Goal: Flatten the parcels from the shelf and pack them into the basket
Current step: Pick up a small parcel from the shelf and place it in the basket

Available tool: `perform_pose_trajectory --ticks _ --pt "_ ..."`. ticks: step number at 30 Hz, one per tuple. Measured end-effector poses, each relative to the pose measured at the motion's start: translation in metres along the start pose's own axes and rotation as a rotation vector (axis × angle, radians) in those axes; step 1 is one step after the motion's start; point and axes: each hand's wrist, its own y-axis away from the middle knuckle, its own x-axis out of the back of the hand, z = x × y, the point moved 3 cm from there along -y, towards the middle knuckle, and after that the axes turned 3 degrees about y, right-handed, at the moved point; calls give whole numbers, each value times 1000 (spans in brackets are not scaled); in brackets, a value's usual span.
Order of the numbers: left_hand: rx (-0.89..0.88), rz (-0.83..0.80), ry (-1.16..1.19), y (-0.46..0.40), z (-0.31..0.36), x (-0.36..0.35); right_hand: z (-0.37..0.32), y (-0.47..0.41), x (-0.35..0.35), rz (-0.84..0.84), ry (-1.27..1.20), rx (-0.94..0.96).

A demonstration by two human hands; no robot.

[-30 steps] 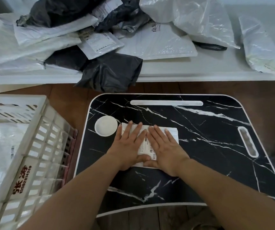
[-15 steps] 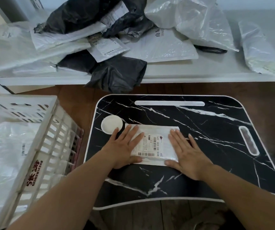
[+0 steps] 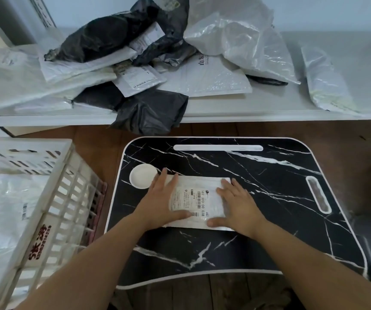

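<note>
1. A small white parcel point(image 3: 199, 201) with a printed shipping label is laid flat on the black marble-patterned lap desk point(image 3: 258, 220), just right of the round white recess point(image 3: 143, 176) in the desk's surface.
2. The parcel's left part is pressed by the left hand point(image 3: 163, 203), fingers straight and spread, the thumb lying along the near edge by the barcode.
3. The right end is covered by the right hand point(image 3: 236, 208), likewise flat and uncurled; nothing is gripped or pinched by either hand.
4. The hands are set apart at opposite ends, so that, it is judged, air and creases are driven outward and the packet is kept from sliding on the smooth board.
5. The white slatted basket point(image 3: 52, 211) stands close beside the desk on the left, and a clear plastic-wrapped parcel point(image 3: 8, 211) is already laid inside it; a short carry is thus allowed.
6. Many more mailers, black and white, are heaped on the white shelf point(image 3: 269, 108) beyond the desk, one black bag point(image 3: 151, 111) overhanging its edge; much of the task is judged to remain.
</note>
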Motion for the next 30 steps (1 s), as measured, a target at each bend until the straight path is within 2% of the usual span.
perform_pose_trajectory --ticks 2,4,6,8,9,12,16,19,22,26,30 --pt "175 256 294 4 2 10 -1 4 4 158 -181 -164" --pt "386 367 537 9 -1 12 -3 9 6 225 -301 -338" --pt "561 321 847 11 -4 6 -7 12 8 223 -422 -441" --pt "595 158 1154 15 1 1 -10 13 11 228 -572 -477" --pt "574 83 1227 19 6 2 -11 13 12 224 -640 -488" --pt "439 51 1202 28 17 22 -11 16 19 188 -938 -508" --pt "256 171 1089 44 18 68 -39 24 47 17 -1231 -288" --pt "197 187 1132 60 12 98 -72 19 62 33 -1377 -229" --pt "208 168 1209 83 -11 127 -110 8 70 110 -1403 -209" --pt "205 107 1099 120 -54 159 -162 -4 77 163 -1419 -136" --pt "233 349 1214 148 -118 184 -232 -21 76 96 -1323 -12"
